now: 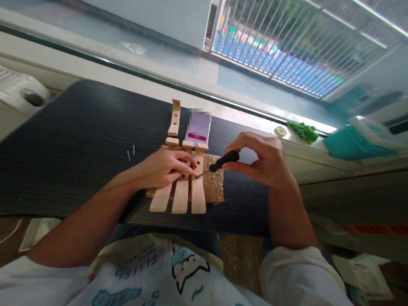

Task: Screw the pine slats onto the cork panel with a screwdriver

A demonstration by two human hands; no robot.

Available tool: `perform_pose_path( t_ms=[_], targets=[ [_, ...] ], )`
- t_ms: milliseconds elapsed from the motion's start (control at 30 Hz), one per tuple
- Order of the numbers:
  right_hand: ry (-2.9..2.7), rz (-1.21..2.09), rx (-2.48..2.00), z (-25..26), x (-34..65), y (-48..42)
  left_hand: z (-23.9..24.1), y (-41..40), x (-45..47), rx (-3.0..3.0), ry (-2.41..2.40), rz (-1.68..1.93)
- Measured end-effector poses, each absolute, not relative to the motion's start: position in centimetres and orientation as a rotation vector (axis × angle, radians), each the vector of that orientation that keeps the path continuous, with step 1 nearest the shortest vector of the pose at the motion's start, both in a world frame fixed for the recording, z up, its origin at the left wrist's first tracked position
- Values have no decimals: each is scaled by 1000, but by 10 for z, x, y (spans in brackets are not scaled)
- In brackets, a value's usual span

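Shirt [149, 272] foremost; screwdriver [225, 161] in right grip [264, 158], wooden slats [182, 196] left of it.

Open room spreads across the left of the frame, where the dark bench [73, 140] runs wide up to two screws [128, 155] lying near the left grip [168, 166]. At centre, three wooden slats [181, 197] on a wrapped brown pad [215, 187] block the way, the left grip over them. A screwdriver [225, 160] in the right grip [263, 159] slants across the gap between the two. Above, only a narrow lane parts a loose wooden piece [174, 118] from a phone [198, 127]; lower right, a free strip separates pad and right forearm [287, 208].
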State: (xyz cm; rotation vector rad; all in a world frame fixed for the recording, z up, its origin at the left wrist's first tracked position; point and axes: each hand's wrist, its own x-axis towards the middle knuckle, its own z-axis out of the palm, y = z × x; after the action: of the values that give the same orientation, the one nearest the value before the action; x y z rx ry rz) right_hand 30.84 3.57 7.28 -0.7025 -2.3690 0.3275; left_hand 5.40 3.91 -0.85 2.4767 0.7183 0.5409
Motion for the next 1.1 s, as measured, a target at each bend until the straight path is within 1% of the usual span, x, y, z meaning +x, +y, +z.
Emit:
perform_pose_path(
  t_ms=[300, 467, 633, 733, 900, 1100],
  targets=[
    [-2283, 484, -696, 64, 303, 33, -9, 40, 54, 2493, 713, 542],
    [-2306, 381, -486, 64, 301, 37, -9, 40, 54, 2487, 719, 535],
    [-2336, 222, -498, 65, 300, 36, -10, 40, 53, 2466, 723, 532],
    [-2348, 183, -511, 65, 300, 35, -10, 40, 53, 2465, 725, 530],
    [-2401, 255, -481, 69, 304, 36, -10, 40, 53, 2473, 724, 537],
    [-2495, 408, -584, 76, 312, 35, -9, 40, 54, 2462, 732, 523]
  ],
)
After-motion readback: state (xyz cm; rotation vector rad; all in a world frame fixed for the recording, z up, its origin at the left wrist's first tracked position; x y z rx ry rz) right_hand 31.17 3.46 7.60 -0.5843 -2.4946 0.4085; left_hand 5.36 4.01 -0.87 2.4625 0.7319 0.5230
